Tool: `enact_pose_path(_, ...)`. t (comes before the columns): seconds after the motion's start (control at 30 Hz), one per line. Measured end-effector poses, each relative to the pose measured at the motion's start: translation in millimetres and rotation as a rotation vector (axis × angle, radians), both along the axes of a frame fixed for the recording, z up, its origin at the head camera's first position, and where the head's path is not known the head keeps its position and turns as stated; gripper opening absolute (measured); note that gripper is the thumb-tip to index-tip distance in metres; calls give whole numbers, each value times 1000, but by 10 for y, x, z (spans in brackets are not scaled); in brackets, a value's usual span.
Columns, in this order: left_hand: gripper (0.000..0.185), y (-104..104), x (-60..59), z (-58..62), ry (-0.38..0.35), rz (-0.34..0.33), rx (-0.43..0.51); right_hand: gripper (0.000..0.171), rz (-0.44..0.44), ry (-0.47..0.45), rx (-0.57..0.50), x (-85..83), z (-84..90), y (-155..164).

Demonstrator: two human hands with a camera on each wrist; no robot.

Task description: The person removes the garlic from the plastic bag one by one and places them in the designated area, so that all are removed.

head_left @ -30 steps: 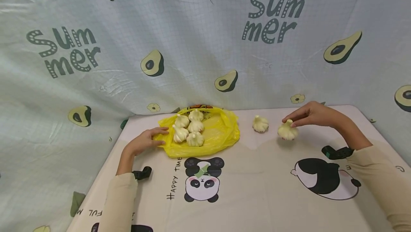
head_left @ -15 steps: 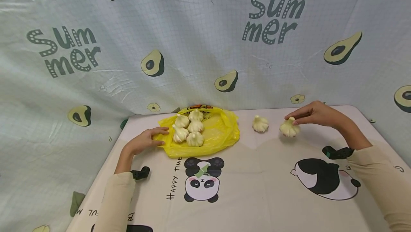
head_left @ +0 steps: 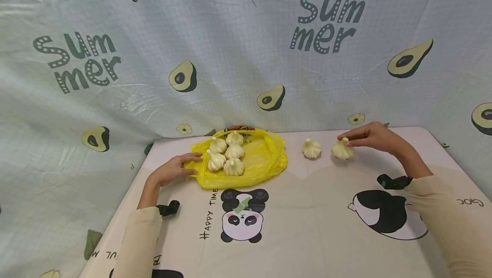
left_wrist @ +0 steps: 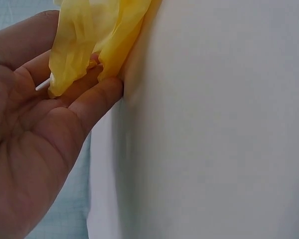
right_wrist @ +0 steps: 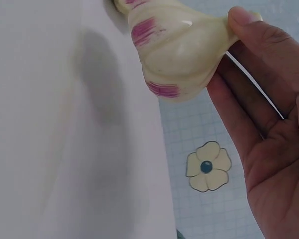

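In the head view my right hand [head_left: 376, 137] pinches a white garlic bulb [head_left: 341, 150] by its stem, over the back right of the table. Purple streaks mark the held garlic bulb [right_wrist: 177, 55] in the right wrist view, where the thumb presses on the stem. To its left, a second garlic bulb [head_left: 311, 149] rests on the table. My left hand [head_left: 171, 170] is at the left end of a yellow plastic bag [head_left: 265, 165], holding its edge between thumb and fingers. Several garlic bulbs [head_left: 233, 167] lie grouped in the bag's left part.
A pale tablecloth [head_left: 300, 226] with panda prints covers the table. Close behind the bag hangs a light curtain [head_left: 230, 56] with avocado prints, along the table's back edge.
My right hand has shifted slightly right, then back left with the garlic bulb, bringing it nearer to the bulb on the table. The left hand keeps its place at the bag.
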State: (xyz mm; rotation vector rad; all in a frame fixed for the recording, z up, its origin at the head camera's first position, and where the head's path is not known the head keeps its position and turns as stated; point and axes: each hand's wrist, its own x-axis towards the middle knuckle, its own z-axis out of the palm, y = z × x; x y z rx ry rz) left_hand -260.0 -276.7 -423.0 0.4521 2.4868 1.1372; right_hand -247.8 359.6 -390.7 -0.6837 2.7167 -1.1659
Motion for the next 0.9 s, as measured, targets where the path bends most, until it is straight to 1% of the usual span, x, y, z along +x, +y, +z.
enact_pose_path(0.23, 48, 0, -1, -9, -20, 2, 4, 30, -18, 27, -16, -63, -138, -48)
enact_pose_path(0.4, 49, -2, -1, -3, -21, 4, -1, 30, -29, 5, -40, -104, -223, -96)
enact_pose_path(0.5, 49, -3, -1, -3, -22, 0, 2, 30, -42, 5, -30, -119, -262, -117)
enact_pose_path(0.63, 49, -4, -1, -3, -20, -2, 5, 30, -59, 10, -17, -128, -288, -129)
enact_pose_path(0.9, 50, 15, 11, 12, -21, 9, -10, 32, -57, -8, -53, -132, -301, -148)
